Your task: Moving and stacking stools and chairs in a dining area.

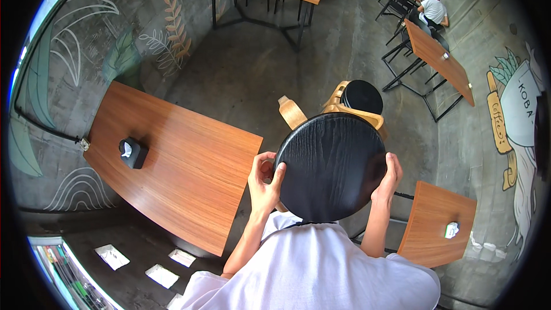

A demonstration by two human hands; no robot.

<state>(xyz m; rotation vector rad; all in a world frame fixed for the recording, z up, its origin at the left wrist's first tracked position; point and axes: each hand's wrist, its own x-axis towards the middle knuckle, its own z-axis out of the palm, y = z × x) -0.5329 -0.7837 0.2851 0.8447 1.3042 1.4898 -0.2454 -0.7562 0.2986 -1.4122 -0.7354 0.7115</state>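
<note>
Black, wood-grained and filling the centre of the frame, a round seat (330,166) is sitting between both hands. I'm seeing the left hand (265,181) curling half-closed around its left rim, thumb at the edge, and the right hand (388,178) clasping the right rim with flatter fingers. Pale wooden pieces (293,113) are showing just above. I'm judging the gripping done, the releasing left; whether it's hanging clear of the floor, I cannot tell.

left fingers (260,161) and right fingers (392,165) face each other, curved.
</note>
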